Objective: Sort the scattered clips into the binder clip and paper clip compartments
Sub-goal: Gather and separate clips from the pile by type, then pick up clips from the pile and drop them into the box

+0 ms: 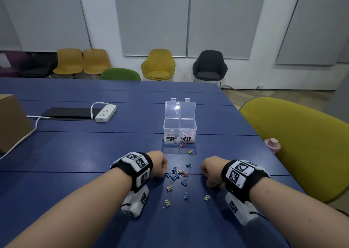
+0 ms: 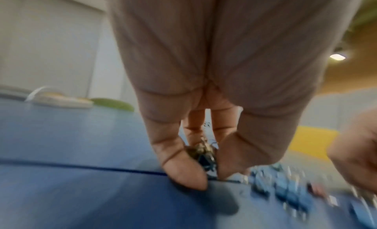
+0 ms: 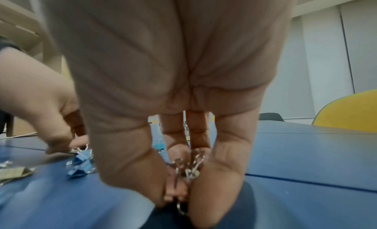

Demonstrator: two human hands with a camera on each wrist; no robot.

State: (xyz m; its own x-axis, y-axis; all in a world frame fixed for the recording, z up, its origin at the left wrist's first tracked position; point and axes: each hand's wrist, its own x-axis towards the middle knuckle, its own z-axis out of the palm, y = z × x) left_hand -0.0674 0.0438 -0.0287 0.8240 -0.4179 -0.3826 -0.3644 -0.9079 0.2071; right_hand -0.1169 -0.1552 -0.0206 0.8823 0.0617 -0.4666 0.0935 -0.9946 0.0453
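Several small coloured binder clips [image 1: 176, 174] lie scattered on the blue table [image 1: 75, 149], between my two hands. My left hand [image 1: 159, 165] rests at the left edge of the pile, fingers curled round a small bunch of binder clips [image 2: 203, 153]. My right hand [image 1: 208, 174] sits right of the pile, fingers closed on several binder clips [image 3: 186, 169] whose wire handles show. A clear two-compartment box [image 1: 179, 129] stands open beyond, labelled "BINDER CLIPS" on the left and "PAPER CLIPS" on the right. Both compartments hold some clips.
A white power strip [image 1: 105, 112] and a dark panel [image 1: 69, 112] lie at the far left, beside a cardboard box [image 1: 11, 123]. A pink bottle cap [image 1: 272, 145] stands at the table's right edge by a yellow chair [image 1: 294, 144]. More chairs line the wall.
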